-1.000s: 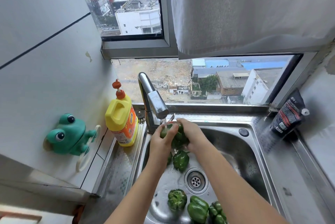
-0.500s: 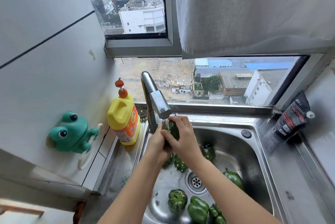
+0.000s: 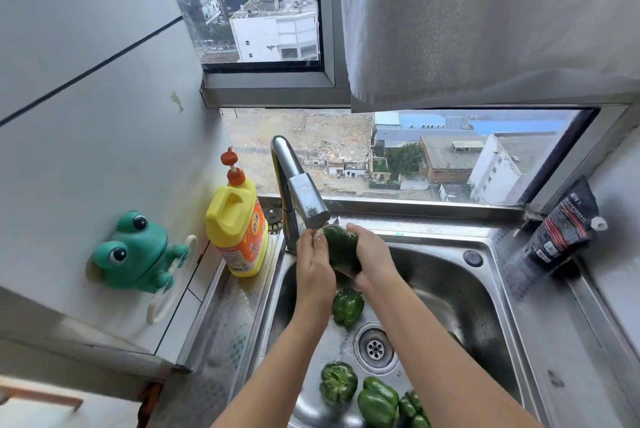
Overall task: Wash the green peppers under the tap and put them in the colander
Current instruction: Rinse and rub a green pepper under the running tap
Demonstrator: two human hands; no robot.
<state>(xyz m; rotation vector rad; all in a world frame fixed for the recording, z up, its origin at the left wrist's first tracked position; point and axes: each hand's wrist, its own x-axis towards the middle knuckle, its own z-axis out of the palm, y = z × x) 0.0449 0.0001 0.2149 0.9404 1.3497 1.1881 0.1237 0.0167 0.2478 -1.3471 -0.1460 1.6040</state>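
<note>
Green and glossy, the held pepper (image 3: 341, 247) sits directly under the spout of the steel tap (image 3: 304, 192), so that the water can fall on it. The right hand (image 3: 372, 254) curls around its right side and carries it; the left hand (image 3: 313, 265) lies against the other side with nearly straight fingers — I judge it rubs the skin clean. Several other peppers (image 3: 348, 306), lumpy and lobed, lie on the bottom of the shiny metal sink (image 3: 450, 289) around the drain (image 3: 375, 346) — probably waiting. No colander is in view.

Held pepper (image 3: 341, 247) now lengthwise, far more exposed
</note>
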